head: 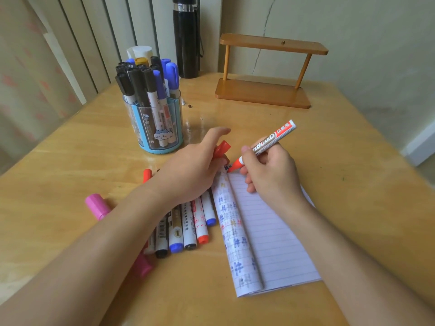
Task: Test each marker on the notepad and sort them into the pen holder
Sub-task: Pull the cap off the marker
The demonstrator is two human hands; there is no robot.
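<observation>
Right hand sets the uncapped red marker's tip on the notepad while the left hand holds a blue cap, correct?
No: the cap in the left hand is red, per the head view; the red marker in the right hand does touch the notepad.

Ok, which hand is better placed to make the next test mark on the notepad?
Right. The right hand grips the uncapped red whiteboard marker, tip at the lined paper notepad; the left hand only holds its red cap.

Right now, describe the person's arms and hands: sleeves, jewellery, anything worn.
The left forearm and right forearm are bare to the picture's edge; no sleeves show. The left hand and right hand wear no gloves, and no watch, bracelet or ring is visible.
</observation>
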